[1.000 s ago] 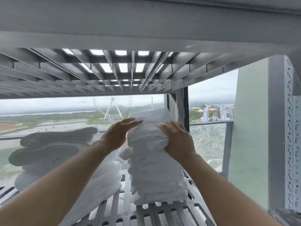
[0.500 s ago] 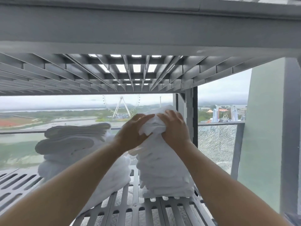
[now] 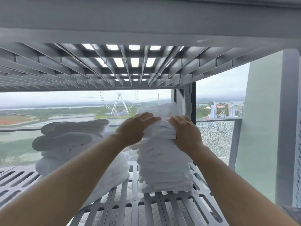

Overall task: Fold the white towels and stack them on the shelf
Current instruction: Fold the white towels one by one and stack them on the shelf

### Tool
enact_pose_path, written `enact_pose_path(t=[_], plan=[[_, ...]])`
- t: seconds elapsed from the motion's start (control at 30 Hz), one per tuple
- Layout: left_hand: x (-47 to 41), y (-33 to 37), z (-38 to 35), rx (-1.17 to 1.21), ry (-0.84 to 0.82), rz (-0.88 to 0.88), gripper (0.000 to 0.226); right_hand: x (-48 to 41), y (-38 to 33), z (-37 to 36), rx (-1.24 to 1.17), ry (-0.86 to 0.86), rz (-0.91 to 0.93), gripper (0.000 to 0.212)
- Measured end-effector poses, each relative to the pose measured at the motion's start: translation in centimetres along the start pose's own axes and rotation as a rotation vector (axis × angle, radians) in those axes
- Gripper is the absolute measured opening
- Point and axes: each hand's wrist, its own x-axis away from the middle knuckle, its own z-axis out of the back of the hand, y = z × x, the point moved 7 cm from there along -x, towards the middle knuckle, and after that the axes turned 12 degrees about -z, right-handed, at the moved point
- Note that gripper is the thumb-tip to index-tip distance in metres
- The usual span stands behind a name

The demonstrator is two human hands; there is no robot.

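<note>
The underside of the upper grey shelf (image 3: 114, 62) fills the top half of the frame, its ribbed lattice letting light through small openings near the centre. Below it, the slatted grey shelf (image 3: 146, 209) that I am loading spreads across the bottom of the frame. At the right edge stands a perforated metal upright (image 3: 297, 152), beside a pale green wall panel (image 3: 257, 128). Through the window behind the shelf, a Ferris wheel (image 3: 119, 101) stands in the upper centre, and a pane of cracked glass (image 3: 216, 137) shows at centre right. On the left of the slatted shelf sits a wide, loose pile of white towels (image 3: 68, 141), partly hidden behind my left forearm. Just right of centre rises the tall stack of folded white towels (image 3: 164, 168), its base resting on the slats and its top near the upper shelf. My left hand (image 3: 135, 129) is clasped on the left side of the stack's upper layers, fingers curled over the top edge. My right hand (image 3: 185, 132) grips the same layers from the right, thumb in front, fingers bent over the cloth.
</note>
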Motion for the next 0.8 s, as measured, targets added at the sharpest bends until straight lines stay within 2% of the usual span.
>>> enact_pose_path(t=[0.17,0.23,0.3,0.43,0.67,0.8], plan=[[2.3,0.0,-0.4,0.188,0.144,0.055,0.071,-0.1,0.5,0.0,0.015,-0.108,-0.051,0.061],[2.7,-0.8,-0.6,0.197,0.141,0.177,0.073,-0.2,-0.1,-0.2,0.029,-0.181,-0.071,0.067],[2.5,-0.9,-0.7,0.231,0.101,0.225,0.077,0.1,-1.3,-0.6,0.052,-0.23,-0.064,0.073],[1.8,-0.2,0.5,0.214,0.098,0.132,0.077,0.4,-2.6,-1.2,0.074,-0.206,-0.059,0.067],[1.6,0.7,0.9,-0.062,0.076,-0.028,0.079,-0.7,-2.1,-0.5,0.057,-0.025,-0.022,0.056],[3.2,0.4,-0.8,0.056,0.011,-0.018,0.072,-0.1,-1.5,-1.8,0.055,-0.046,0.014,0.057]])
